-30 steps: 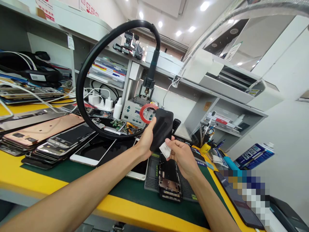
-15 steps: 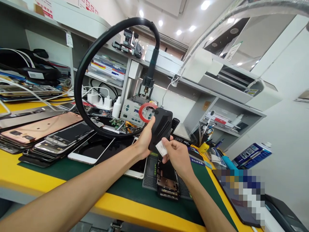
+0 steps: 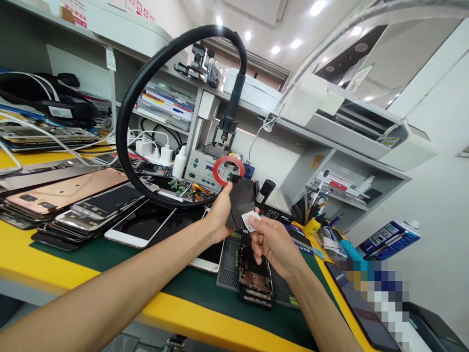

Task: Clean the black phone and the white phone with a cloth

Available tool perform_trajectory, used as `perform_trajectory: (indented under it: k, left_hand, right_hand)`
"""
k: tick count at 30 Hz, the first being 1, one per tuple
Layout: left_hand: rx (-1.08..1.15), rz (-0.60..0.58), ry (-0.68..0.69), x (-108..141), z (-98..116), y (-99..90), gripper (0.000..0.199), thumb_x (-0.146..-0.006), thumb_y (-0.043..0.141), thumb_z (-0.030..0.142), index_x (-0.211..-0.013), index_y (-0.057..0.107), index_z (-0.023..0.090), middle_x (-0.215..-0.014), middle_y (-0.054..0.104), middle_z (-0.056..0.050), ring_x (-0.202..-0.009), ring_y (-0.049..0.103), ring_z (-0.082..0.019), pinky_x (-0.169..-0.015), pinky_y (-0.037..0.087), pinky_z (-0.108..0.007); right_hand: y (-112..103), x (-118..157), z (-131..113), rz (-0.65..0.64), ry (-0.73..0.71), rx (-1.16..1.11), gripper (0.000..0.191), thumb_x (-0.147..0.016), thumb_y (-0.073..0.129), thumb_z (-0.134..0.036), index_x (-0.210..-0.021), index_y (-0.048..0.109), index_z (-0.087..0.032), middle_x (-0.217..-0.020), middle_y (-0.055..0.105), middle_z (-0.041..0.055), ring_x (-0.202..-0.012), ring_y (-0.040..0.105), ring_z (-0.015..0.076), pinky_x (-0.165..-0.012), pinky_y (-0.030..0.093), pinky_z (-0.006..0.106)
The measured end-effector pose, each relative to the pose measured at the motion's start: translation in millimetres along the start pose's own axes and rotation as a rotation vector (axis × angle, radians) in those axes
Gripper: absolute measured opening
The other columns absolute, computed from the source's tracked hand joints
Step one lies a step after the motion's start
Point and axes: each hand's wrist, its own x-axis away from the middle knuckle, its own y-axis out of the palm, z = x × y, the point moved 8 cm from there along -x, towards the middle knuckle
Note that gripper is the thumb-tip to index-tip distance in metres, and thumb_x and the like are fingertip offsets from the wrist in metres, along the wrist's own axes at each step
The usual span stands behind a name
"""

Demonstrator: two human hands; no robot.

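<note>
A dark phone screen panel [image 3: 242,198] is held up in my left hand [image 3: 220,215], whose thumb lies along its left edge. My right hand [image 3: 274,244] pinches a small white wipe [image 3: 250,221] against the lower right part of the panel. Below my hands, a stack of phone parts [image 3: 255,281] rests on a grey perforated mat [image 3: 229,269]. Behind the panel is a red ring of tape [image 3: 217,171].
A thick black hose [image 3: 122,132] loops upright at centre left. Phones and panels [image 3: 66,190] are piled on the left, near a white tablet [image 3: 126,239]. A blue and white can [image 3: 390,239] and a dark tablet [image 3: 357,305] are at the right.
The panel has turned, and its face looks smoother and narrower. My right hand and the wipe have shifted slightly, with the lower fingers loosened. The whole view has moved a little.
</note>
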Motion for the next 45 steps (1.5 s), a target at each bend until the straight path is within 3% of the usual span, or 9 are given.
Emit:
perform_trajectory:
  k: [2, 8, 16, 22, 24, 29, 33, 38, 45]
  left_hand:
    - [-0.018, -0.037, 0.017, 2, 1, 4.2, 0.063, -0.093, 0.036, 0.066, -0.095, 0.069, 0.013, -0.079, 0.072, -0.014, -0.071, 0.069, -0.025, -0.065, 0.055, -0.034]
    - [-0.049, -0.098, 0.097, 5, 3, 10.2, 0.055, -0.090, 0.049, 0.064, -0.100, 0.072, 0.015, -0.087, 0.074, -0.010, -0.072, 0.069, -0.021, -0.063, 0.054, -0.028]
    - [-0.089, -0.205, 0.098, 11, 10, 20.4, 0.066, -0.092, 0.040, 0.066, -0.101, 0.071, 0.009, -0.086, 0.075, -0.018, -0.071, 0.071, -0.025, -0.064, 0.056, -0.032]
    - [-0.114, -0.211, 0.062, 10, 1, 20.7, 0.069, -0.091, 0.042, 0.068, -0.097, 0.072, 0.006, -0.085, 0.075, -0.017, -0.072, 0.071, -0.026, -0.066, 0.057, -0.033]
    - [-0.094, -0.201, 0.096, 9, 4, 19.6, 0.065, -0.091, 0.044, 0.065, -0.101, 0.072, 0.008, -0.087, 0.075, -0.016, -0.074, 0.071, -0.025, -0.068, 0.057, -0.033]
    - [-0.012, -0.207, 0.158, 6, 12, 18.3, 0.053, -0.092, 0.050, 0.058, -0.110, 0.070, 0.013, -0.092, 0.076, -0.011, -0.074, 0.071, -0.022, -0.062, 0.055, -0.028]
    - [-0.044, -0.275, 0.116, 7, 8, 20.8, 0.060, -0.091, 0.048, 0.063, -0.108, 0.071, 0.010, -0.091, 0.075, -0.014, -0.075, 0.071, -0.025, -0.062, 0.055, -0.031]
    - [-0.059, -0.310, 0.102, 7, 4, 21.8, 0.061, -0.091, 0.046, 0.065, -0.104, 0.072, 0.011, -0.087, 0.076, -0.013, -0.073, 0.071, -0.026, -0.059, 0.053, -0.031]
    - [-0.031, -0.280, 0.130, 5, 4, 19.1, 0.055, -0.092, 0.049, 0.059, -0.104, 0.071, 0.011, -0.090, 0.075, -0.011, -0.069, 0.070, -0.022, -0.060, 0.054, -0.030]
  right_hand:
    - [0, 0, 0, -0.011, -0.015, 0.057, 0.041, -0.074, 0.082, -0.049, -0.072, 0.056, -0.017, -0.055, 0.054, -0.0048, -0.038, 0.049, 0.0086, -0.032, 0.044, 0.019]
    - [-12, -5, -2, 0.121, -0.115, 0.182, 0.050, -0.079, 0.073, -0.061, -0.067, 0.052, -0.017, -0.052, 0.062, 0.0026, -0.041, 0.062, 0.0156, -0.034, 0.046, 0.019]
    - [3, 8, -15, -0.151, -0.176, 0.151, 0.041, -0.078, 0.079, -0.048, -0.091, 0.065, -0.012, -0.085, 0.074, 0.0110, -0.065, 0.073, 0.0200, -0.059, 0.061, 0.028]
    - [-10, -3, -2, 0.083, -0.165, 0.181, 0.044, -0.072, 0.083, -0.050, -0.082, 0.065, -0.011, -0.062, 0.071, 0.0076, -0.048, 0.069, 0.0193, -0.045, 0.057, 0.024]
    - [-8, -3, -4, 0.100, -0.193, 0.171, 0.045, -0.073, 0.081, -0.053, -0.080, 0.063, -0.012, -0.060, 0.070, 0.0077, -0.048, 0.069, 0.0202, -0.046, 0.058, 0.025]
    - [-3, 5, -16, -0.019, -0.220, 0.164, 0.047, -0.084, 0.067, -0.059, -0.083, 0.059, -0.013, -0.066, 0.072, 0.0112, -0.058, 0.073, 0.0246, -0.054, 0.062, 0.031]
    - [-2, 7, -19, -0.116, -0.234, 0.159, 0.042, -0.082, 0.075, -0.050, -0.092, 0.063, -0.011, -0.081, 0.072, 0.0089, -0.073, 0.075, 0.0260, -0.062, 0.063, 0.032]
    - [-8, 3, -18, -0.028, -0.287, 0.124, 0.039, -0.072, 0.085, -0.039, -0.092, 0.065, -0.012, -0.084, 0.069, 0.0039, -0.070, 0.074, 0.0222, -0.062, 0.063, 0.029]
    - [-14, 3, -21, 0.110, -0.314, 0.128, 0.043, -0.081, 0.073, -0.054, -0.084, 0.066, -0.011, -0.069, 0.065, 0.0027, -0.053, 0.068, 0.0171, -0.054, 0.060, 0.028]
